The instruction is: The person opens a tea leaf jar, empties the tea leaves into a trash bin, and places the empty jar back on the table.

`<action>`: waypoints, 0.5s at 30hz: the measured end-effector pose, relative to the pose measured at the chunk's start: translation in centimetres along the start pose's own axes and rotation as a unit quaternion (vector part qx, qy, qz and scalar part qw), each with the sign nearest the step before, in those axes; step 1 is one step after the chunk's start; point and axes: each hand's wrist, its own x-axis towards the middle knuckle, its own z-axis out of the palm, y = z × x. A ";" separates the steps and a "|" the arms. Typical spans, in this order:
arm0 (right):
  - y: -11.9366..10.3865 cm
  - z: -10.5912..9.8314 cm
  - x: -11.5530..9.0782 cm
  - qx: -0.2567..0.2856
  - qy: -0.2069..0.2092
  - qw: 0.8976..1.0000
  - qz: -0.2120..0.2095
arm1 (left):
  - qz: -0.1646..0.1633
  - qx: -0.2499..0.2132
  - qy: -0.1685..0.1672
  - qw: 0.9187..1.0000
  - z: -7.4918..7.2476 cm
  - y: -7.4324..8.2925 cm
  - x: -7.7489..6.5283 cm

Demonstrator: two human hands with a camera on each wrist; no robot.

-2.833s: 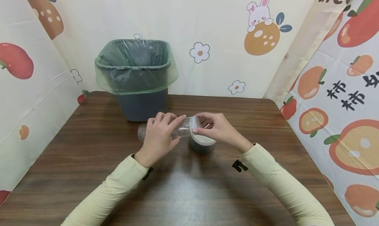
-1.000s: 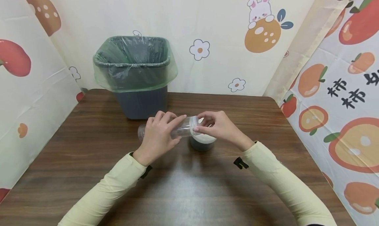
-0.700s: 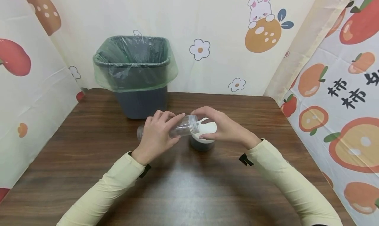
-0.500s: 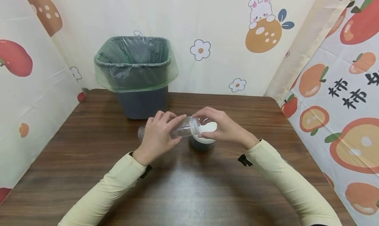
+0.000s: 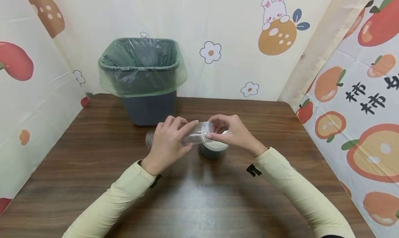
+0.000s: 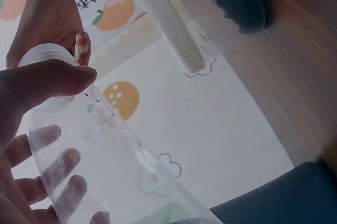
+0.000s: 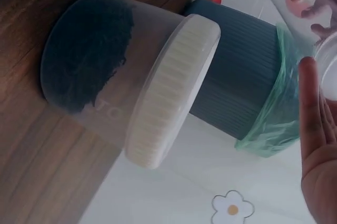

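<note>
My left hand grips a clear plastic jar lying nearly sideways above the table, its mouth end to the right. Over that end sits a clear screw lid, which the thumb and fingers of my right hand pinch. In the left wrist view, a few dark specks cling inside the transparent jar. Just below my right hand stands a second jar, upright on the table, with dark shredded contents at its bottom and a ribbed white lid on top. My hands partly hide it in the head view.
A dark blue bin lined with a thin green bag stands at the back left of the brown wooden table. Printed cloth with fruit and flowers hangs behind and along both sides.
My right hand's fingers spread wider around the lid and shifted, then drew together on it again. The left hand holds the clear jar in almost the same place throughout.
</note>
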 end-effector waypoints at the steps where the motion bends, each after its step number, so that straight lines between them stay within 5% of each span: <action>1: 0.0 0.0 0.0 -0.002 0.002 1.000 0.009 | 0.002 0.003 0.001 1.000 0.0 0.0 0.0; 5: 0.1 -0.3 0.0 -0.027 -0.008 1.000 -0.002 | 0.002 0.016 0.000 1.000 0.0 0.0 0.0; 11: 0.7 -1.1 -0.1 -0.046 -0.058 0.992 -0.107 | -0.007 0.017 -0.005 1.000 0.3 -0.4 -0.2; 15: 0.6 -0.9 -0.1 -0.052 -0.055 0.986 -0.150 | -0.009 0.014 -0.009 1.000 0.4 -0.5 -0.3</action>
